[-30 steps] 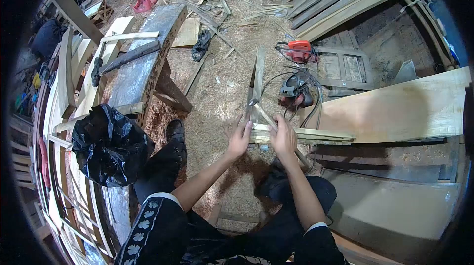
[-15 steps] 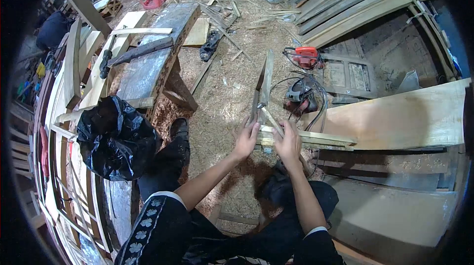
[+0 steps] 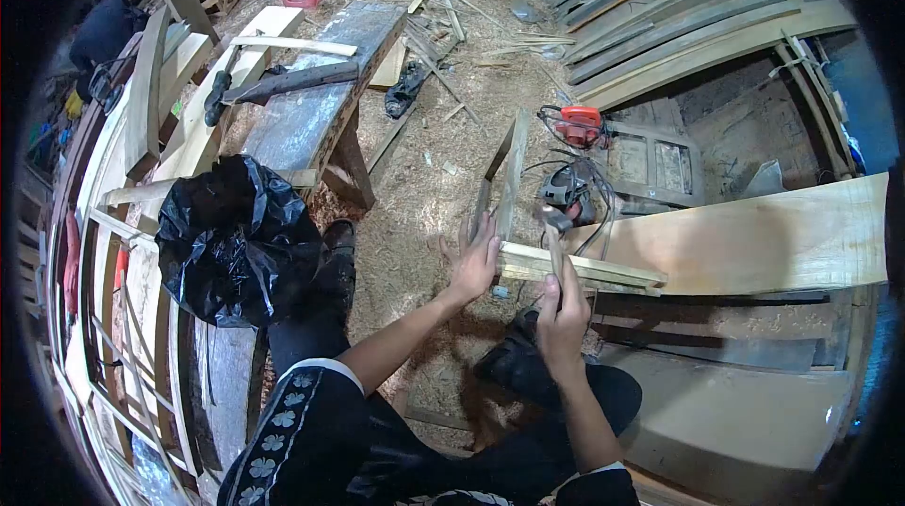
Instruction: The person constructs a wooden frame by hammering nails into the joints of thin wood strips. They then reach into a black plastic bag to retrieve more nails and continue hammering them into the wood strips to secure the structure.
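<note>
My left hand (image 3: 474,261) rests flat, fingers spread, on the corner of a small wooden frame (image 3: 580,269) that lies on the sawdust floor. Two of the frame's slats (image 3: 510,174) run away from me toward the back. My right hand (image 3: 563,310) is shut around the wooden handle of a hammer (image 3: 552,223). The hammer stands nearly upright, its metal head just above the frame's near bar, right of my left hand. My legs in dark trousers show below.
A black plastic bag (image 3: 236,237) sits on the end of a workbench (image 3: 311,106) at my left. Two power tools, one red (image 3: 577,123) and one dark (image 3: 566,187), lie with cables behind the frame. A broad plank (image 3: 764,233) stands right; curved planks (image 3: 679,7) are stacked beyond.
My right hand left the frame corner, drew back toward me and now holds the hammer upright with its head raised. My left hand stays on the corner. The view tilted slightly.
</note>
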A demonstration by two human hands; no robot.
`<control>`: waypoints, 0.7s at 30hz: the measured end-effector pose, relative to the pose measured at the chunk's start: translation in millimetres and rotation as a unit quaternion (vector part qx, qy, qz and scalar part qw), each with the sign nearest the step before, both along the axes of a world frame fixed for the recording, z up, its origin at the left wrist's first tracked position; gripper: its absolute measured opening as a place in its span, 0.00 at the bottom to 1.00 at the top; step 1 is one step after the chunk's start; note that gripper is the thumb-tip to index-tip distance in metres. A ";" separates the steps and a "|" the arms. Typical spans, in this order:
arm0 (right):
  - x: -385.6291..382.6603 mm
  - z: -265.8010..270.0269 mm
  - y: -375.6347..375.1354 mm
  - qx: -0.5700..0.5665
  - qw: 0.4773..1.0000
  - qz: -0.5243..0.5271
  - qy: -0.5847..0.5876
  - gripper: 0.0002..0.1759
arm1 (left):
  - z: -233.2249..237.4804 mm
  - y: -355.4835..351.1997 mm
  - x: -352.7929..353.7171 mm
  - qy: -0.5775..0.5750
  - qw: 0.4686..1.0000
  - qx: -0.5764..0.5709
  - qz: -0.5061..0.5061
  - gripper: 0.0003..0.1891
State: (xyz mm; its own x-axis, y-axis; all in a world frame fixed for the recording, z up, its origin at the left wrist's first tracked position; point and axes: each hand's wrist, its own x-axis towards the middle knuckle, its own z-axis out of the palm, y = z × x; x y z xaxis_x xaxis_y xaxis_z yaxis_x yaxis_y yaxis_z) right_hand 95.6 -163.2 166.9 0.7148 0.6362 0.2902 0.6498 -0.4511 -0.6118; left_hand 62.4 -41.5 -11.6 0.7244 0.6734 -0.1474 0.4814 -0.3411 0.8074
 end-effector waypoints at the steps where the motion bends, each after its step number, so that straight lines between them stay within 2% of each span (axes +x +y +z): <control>1: -1.0 -3.9 -1.9 0.000 1.000 0.001 -0.002 0.22 | 3.2 1.6 -1.7 0.003 1.000 0.013 -0.005 0.30; 3: -1.7 -21.1 -11.2 -0.151 0.988 0.043 -0.006 0.23 | 9.1 3.4 -5.0 0.008 1.000 0.005 -0.015 0.30; 4: 3.0 -23.8 -14.0 -0.188 0.978 0.081 -0.024 0.24 | 11.8 5.1 -3.9 0.013 1.000 -0.001 -0.024 0.30; 7: 0.8 -18.5 -10.8 -0.115 0.992 0.034 -0.026 0.24 | 13.9 5.5 -1.9 0.023 1.000 0.005 -0.017 0.30; 8: 2.1 -14.7 -5.8 -0.079 0.996 0.008 -0.033 0.23 | 12.5 5.5 -2.5 0.001 0.999 -0.045 -0.016 0.30; 11: 1.3 -20.5 -1.1 -0.080 0.992 0.041 -0.085 0.23 | 7.1 5.5 1.3 0.033 0.999 -0.025 -0.031 0.30; 12: 8.5 -23.7 -3.0 -0.183 0.978 0.075 -0.071 0.24 | 10.3 3.8 1.1 0.032 0.999 -0.025 -0.031 0.30; 15: 18.9 -22.9 -4.6 -0.133 0.987 0.045 -0.076 0.25 | 15.7 10.9 3.0 0.034 0.999 -0.014 -0.014 0.29; 17: 10.5 -2.9 3.6 -0.127 0.992 0.012 -0.019 0.25 | 13.3 3.3 -1.0 0.033 0.999 -0.023 -0.025 0.29; 19: 11.9 3.0 13.6 -0.041 0.992 0.051 -0.106 0.24 | 9.0 -1.2 0.6 0.031 0.999 -0.020 -0.030 0.29; 21: 14.5 -11.4 9.6 -0.069 0.986 0.077 -0.134 0.23 | 8.1 1.8 0.8 0.027 0.999 -0.011 -0.020 0.29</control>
State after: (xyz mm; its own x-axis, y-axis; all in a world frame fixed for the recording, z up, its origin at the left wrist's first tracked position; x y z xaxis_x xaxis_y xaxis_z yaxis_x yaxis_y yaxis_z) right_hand 110.2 -153.6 155.4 0.5163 0.7776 0.3588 0.8470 -0.4018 -0.3480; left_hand 63.2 -39.7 -3.4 0.7410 0.6406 -0.2014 0.5106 -0.3428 0.7885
